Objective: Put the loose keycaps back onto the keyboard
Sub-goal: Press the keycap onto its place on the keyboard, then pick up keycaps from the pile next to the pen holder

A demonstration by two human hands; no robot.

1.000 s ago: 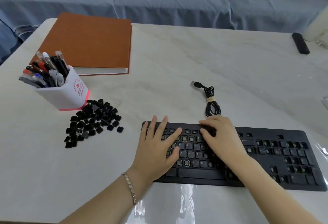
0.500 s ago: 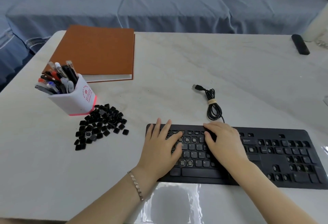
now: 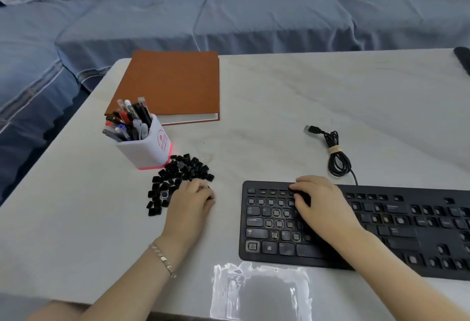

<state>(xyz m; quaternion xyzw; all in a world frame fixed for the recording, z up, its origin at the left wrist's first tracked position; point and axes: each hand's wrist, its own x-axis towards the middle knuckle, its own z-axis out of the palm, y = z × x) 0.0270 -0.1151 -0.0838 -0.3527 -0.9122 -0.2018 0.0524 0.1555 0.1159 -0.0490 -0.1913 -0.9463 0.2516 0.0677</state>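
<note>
So the loose keycaps (image 3: 178, 170) are sitting in a black heap on the desk (image 3: 305, 96), left of the keyboard (image 3: 419, 219) and right up against the front of a white pen holder (image 3: 150, 147) stuffed with pens. Most caps are lying any old way, and one near the left shows a pale marking.

The left hand (image 3: 190, 201) is down on the right edge of that heap, knuckles up and fingers curled under. Honestly can't tell if it's got a cap pinched or is just touching them, since the fingertips are hidden. There's a silver bracelet (image 3: 162, 259) on that wrist.

The right hand (image 3: 323, 206) is resting on the keyboard's upper left-middle rows, fingers loosely bent with the tips down near the top row, and nothing visibly held. The keyboard lies along the near right side of the desk, and a bunch of spots on its left half are bare sockets with pale rings.

Its USB cable (image 3: 335, 160) is coiled and tied just behind it, with the plug lying loose. An orange-brown notebook (image 3: 175, 84) lies flat behind the pen holder. A blue-covered sofa (image 3: 254, 20) runs past the far edge.
</note>
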